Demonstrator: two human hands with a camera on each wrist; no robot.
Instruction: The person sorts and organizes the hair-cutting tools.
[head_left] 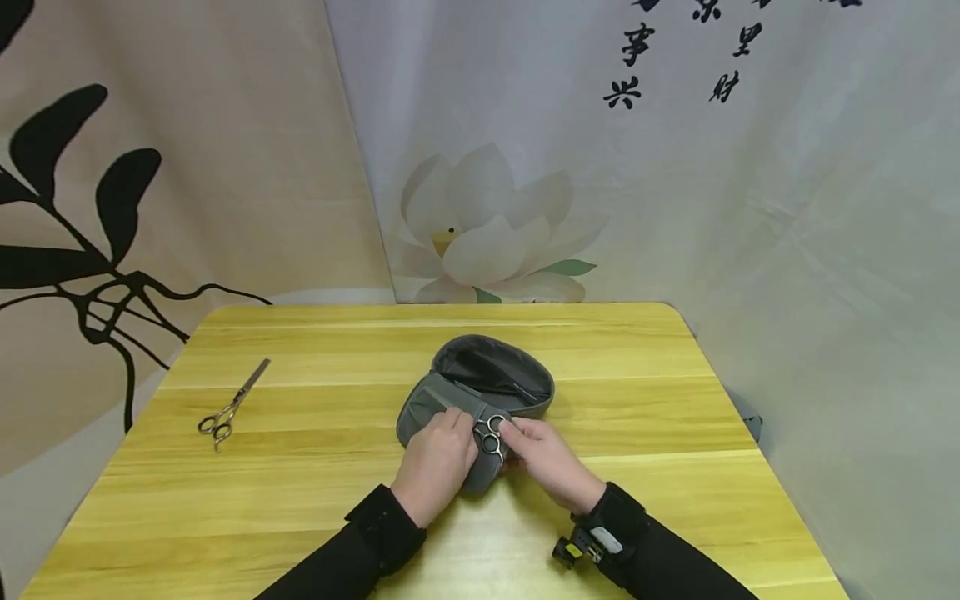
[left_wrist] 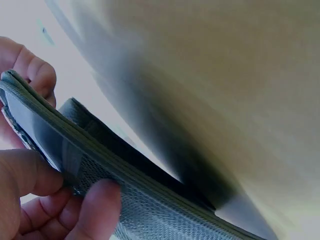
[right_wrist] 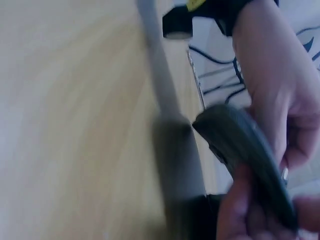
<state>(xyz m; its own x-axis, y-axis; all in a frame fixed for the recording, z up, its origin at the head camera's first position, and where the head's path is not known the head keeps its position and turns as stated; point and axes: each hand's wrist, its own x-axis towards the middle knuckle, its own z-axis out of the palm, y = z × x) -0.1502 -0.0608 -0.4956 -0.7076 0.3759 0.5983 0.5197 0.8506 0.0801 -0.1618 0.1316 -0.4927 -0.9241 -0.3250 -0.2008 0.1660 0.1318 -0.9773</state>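
Observation:
A grey zip case [head_left: 487, 479] lies open, its dark-lined half [head_left: 480, 371] at the back. Across the front half are scissors [head_left: 491, 443] with ring handles at the right; their blades are hidden by my left hand. My left hand [head_left: 437, 457] has its fingers bent at the case's inner face beside those handles. In the left wrist view, its thumb and fingers pinch near the mesh pocket [left_wrist: 150, 215]. With thumb above and fingers beneath, my right hand [head_left: 551, 462] grips the case's right edge, its thumb by the ring handles.
Slim-bladed scissors [head_left: 232, 404] lie apart on the wooden table [head_left: 637, 375] at the left. A patterned cloth backdrop [head_left: 300, 167] stands behind the table. A small camera [head_left: 573, 550] sits on my right wrist, close above the tabletop.

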